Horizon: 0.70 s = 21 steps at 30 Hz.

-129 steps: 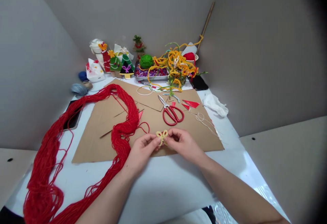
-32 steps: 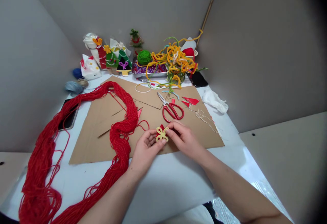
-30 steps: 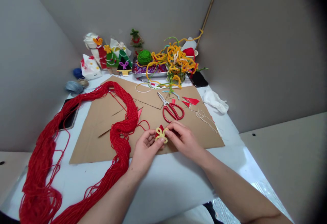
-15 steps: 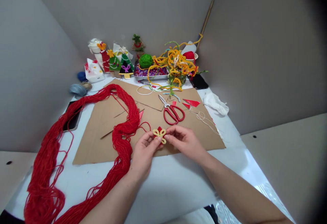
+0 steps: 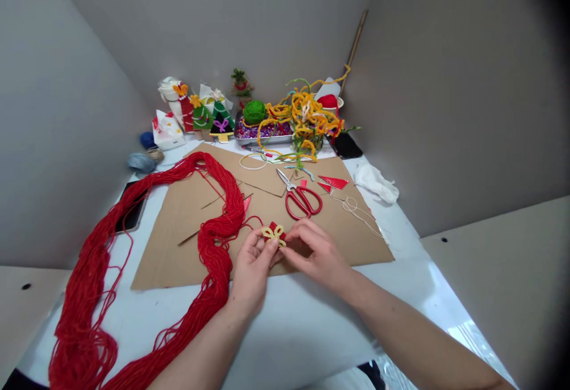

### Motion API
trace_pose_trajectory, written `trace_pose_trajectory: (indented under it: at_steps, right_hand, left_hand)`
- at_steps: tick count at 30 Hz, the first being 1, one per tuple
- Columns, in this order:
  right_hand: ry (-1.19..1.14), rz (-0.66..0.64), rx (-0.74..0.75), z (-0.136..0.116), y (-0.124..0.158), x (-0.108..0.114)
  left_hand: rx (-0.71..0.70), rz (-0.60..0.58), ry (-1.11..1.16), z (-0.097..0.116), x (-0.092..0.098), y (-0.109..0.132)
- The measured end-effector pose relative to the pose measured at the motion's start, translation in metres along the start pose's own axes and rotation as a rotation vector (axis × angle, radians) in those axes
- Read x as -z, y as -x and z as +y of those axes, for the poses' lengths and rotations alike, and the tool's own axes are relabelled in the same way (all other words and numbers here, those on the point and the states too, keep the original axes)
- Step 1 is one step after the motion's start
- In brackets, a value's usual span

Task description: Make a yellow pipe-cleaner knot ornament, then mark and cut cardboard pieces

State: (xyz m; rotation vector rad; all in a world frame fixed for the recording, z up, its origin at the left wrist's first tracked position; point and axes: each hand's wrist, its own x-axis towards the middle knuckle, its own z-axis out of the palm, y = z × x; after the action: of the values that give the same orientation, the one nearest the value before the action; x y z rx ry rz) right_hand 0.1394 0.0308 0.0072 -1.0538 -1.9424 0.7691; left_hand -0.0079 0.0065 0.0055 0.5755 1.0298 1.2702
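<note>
A small red piece with a pale yellow looped flower (image 5: pixel 275 232) on its face is held just above the front of the cardboard sheet (image 5: pixel 169 265). Pinched between thumb and fingers, it sits in my left hand (image 5: pixel 253 262). The thumb and fingertips of my right hand (image 5: pixel 318 253) are closed at its right edge. Red-handled scissors (image 5: pixel 303 201) lie beyond my hands with the blades pointing away. A long skein of red yarn (image 5: pixel 218 241) loops over the cardboard to the left, a loose strand reaching toward my left fingers.
Red scraps (image 5: pixel 335 183) and thin string (image 5: pixel 356 207) lie right of the scissors. Behind stand a bead tray (image 5: pixel 271 139), a green yarn ball (image 5: pixel 255 112), tangled orange yarn (image 5: pixel 309 108) and felt trees (image 5: pixel 202 118). A phone (image 5: pixel 132 209) lies left, crumpled white cloth (image 5: pixel 376 182) right.
The flower piece has tilted and shifted slightly left in my fingers. My right fingers have moved a little along its right side. The view has shifted slightly.
</note>
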Motion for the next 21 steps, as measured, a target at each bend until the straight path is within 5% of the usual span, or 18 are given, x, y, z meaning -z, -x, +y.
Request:
trace_pose_trajectory:
  at_steps: [21]
  right_hand:
    - [-0.076, -0.065, -0.233, 0.0041, -0.0010, 0.0033]
  left_hand:
    - [0.095, -0.020, -0.023, -0.0040, 0.0019, -0.0002]
